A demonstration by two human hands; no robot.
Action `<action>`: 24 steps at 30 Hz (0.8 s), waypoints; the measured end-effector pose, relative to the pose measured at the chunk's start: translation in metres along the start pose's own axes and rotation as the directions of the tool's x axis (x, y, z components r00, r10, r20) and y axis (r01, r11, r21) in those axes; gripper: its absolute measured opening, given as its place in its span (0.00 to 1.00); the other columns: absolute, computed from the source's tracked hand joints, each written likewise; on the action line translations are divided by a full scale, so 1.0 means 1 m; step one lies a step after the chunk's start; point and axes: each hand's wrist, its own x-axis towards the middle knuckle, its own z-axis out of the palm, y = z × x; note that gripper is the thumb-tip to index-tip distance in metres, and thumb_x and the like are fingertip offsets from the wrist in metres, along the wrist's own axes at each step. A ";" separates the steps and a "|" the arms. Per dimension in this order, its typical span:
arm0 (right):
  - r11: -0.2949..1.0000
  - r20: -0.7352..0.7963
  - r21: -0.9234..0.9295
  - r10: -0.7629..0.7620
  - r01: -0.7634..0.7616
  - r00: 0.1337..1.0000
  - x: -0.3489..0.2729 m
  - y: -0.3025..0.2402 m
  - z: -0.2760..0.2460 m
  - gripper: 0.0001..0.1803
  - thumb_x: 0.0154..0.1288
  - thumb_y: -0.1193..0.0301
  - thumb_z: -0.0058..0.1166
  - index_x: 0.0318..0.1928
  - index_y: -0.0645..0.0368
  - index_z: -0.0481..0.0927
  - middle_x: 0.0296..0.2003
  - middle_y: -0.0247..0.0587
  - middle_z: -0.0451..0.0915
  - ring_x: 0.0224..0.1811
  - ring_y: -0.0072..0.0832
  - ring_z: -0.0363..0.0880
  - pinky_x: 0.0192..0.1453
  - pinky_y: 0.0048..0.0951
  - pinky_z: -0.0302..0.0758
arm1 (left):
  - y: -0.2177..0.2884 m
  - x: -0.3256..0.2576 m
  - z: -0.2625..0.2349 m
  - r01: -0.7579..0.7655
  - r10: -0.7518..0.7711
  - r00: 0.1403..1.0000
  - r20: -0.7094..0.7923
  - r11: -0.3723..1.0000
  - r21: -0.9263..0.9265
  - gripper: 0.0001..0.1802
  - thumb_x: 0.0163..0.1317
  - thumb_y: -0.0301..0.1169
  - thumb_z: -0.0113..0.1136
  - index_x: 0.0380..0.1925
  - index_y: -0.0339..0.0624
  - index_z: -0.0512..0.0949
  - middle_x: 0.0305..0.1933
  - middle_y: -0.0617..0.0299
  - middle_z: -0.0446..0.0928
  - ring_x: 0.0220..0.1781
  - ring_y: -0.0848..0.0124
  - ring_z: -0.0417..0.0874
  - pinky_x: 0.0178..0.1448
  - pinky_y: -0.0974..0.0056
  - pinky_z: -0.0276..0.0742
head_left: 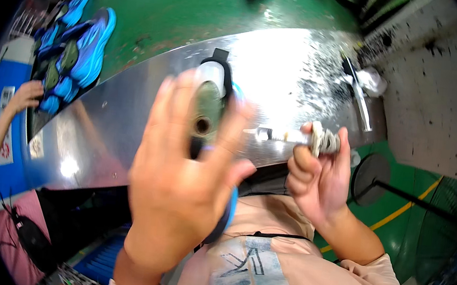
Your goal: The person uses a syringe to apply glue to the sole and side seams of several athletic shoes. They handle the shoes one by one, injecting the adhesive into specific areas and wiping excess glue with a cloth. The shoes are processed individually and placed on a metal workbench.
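Right hand (320, 171) gripping the syringe (297, 137) right of centre, nozzle leftward; left hand (177, 176), blurred, splays over the shoe (208, 102) mid-frame, contact unclear! A stray thumb press might spill any contents onto the metal table (124, 131). Syringe pale, clear-barrelled; shoe green, with a brown round hole.

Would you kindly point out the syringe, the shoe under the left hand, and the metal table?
Syringe (289, 136): head view, on its barrel.
Shoe (208, 105): head view, on its green part.
Metal table (124, 101): head view, on its bare top.
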 end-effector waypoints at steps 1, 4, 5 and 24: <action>1.000 0.029 0.002 0.026 -0.026 0.999 0.013 -0.003 -0.004 0.30 0.71 0.40 0.29 0.51 0.52 0.69 0.19 0.24 0.55 0.19 0.15 0.48 0.19 0.17 0.48 | -0.010 -0.003 0.000 -0.144 0.143 0.989 0.049 0.989 0.028 0.30 0.48 0.44 0.67 0.54 0.51 0.78 0.67 0.44 0.62 0.71 0.43 0.58 0.69 0.44 0.57; 0.961 0.172 0.002 0.272 -0.276 0.947 0.057 -0.001 0.011 0.28 0.72 0.43 0.30 0.52 0.53 0.69 0.21 0.23 0.56 0.19 0.15 0.48 0.19 0.16 0.48 | -0.056 -0.012 -0.022 -0.206 0.262 0.948 0.182 0.938 -0.279 0.32 0.36 0.47 0.72 0.43 0.46 0.80 0.66 0.46 0.63 0.72 0.40 0.55 0.69 0.35 0.50; 0.935 0.144 -0.079 0.353 -0.344 0.925 0.072 0.006 0.030 0.28 0.71 0.43 0.32 0.50 0.53 0.70 0.21 0.23 0.57 0.19 0.14 0.49 0.19 0.16 0.47 | -0.067 -0.020 -0.029 -0.208 0.250 0.947 0.201 0.955 -0.210 0.27 0.39 0.41 0.73 0.42 0.45 0.79 0.64 0.46 0.66 0.70 0.39 0.59 0.68 0.35 0.53; 0.281 -0.038 -0.921 0.622 -0.269 0.782 0.039 0.014 0.126 0.46 0.62 0.36 0.42 0.60 0.68 0.64 0.41 0.38 0.74 0.27 0.13 0.63 0.27 0.16 0.58 | -0.068 -0.171 0.031 -0.004 0.060 0.934 -0.351 0.987 0.159 0.14 0.66 0.35 0.53 0.49 0.53 0.63 0.49 0.59 0.72 0.51 0.61 0.82 0.59 0.56 0.76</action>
